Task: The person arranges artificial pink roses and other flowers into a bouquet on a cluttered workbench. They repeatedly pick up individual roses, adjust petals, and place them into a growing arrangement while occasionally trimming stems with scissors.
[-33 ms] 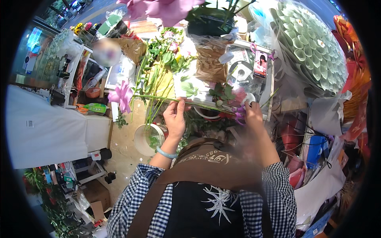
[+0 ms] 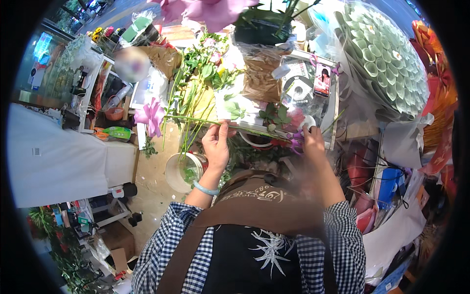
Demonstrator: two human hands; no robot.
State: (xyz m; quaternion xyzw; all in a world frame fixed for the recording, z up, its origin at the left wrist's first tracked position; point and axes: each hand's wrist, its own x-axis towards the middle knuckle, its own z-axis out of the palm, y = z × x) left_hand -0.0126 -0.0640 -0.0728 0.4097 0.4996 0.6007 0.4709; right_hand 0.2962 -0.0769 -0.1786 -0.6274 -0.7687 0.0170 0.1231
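A long-stemmed flower with large mauve petals (image 2: 151,117), rose-like, lies level in front of me with its bloom to the left. My left hand (image 2: 215,147) pinches its green stem (image 2: 191,119) between thumb and fingers; a pale bangle circles that wrist. Farther right, my right hand (image 2: 314,143) is closed beside the stem's other end. A small purple tool (image 2: 296,142) shows at its fingertips, its exact kind partly hidden. Green leaves (image 2: 276,113) and a blurred pink bloom (image 2: 295,118) are just beyond the stem's right part.
Cut flowers with leafy stems (image 2: 203,76) lie across the table beyond my left hand. A phone (image 2: 322,80) stands at the right of the table, near a big pale green bouquet (image 2: 377,59). Below the table's edge is a white bucket (image 2: 180,172). Mauve petals (image 2: 210,12) hang close overhead.
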